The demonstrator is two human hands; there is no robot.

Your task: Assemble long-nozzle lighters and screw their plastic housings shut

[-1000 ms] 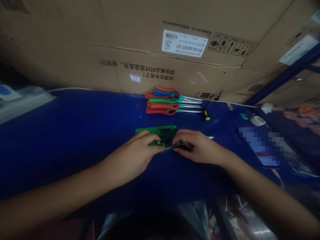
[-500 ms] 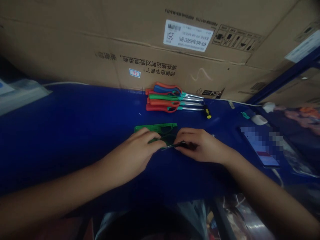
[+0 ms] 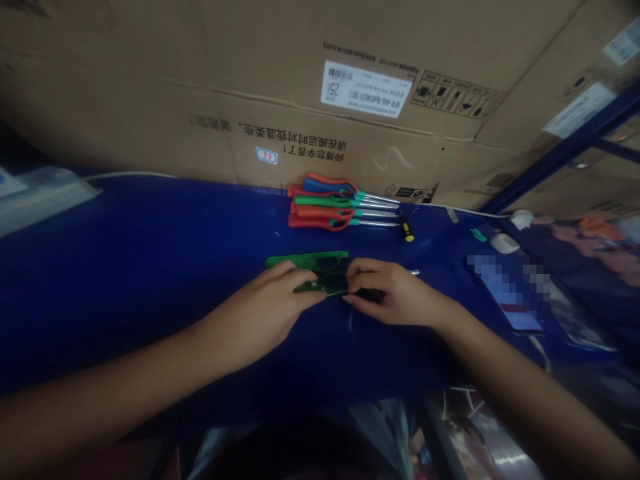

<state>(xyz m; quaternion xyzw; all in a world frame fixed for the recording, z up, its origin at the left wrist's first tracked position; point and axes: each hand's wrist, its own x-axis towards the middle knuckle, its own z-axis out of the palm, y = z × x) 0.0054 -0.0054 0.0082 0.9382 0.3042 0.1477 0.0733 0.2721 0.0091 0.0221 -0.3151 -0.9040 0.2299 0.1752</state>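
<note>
In my left hand is a green lighter casing, pinched between thumb and fingers. At the casing's front end my right hand has its fingertips closed; any small part between them is hidden. Just behind my hands a second green casing piece lies flat on the blue table. A short bit of metal tube shows past my right knuckles. Farther back, several long-necked lighters in red, orange, green and blue lie side by side, with a black and yellow screwdriver at their tips.
A large cardboard box stands along the back edge. To the right lie a phone, a white rounded case and a small teal part. A plastic bag rests at the far left.
The view has shifted slightly. A thin dark piece at my right fingertips no longer shows, and those fingers now sit against the casing's front end. My left hand keeps its hold.
</note>
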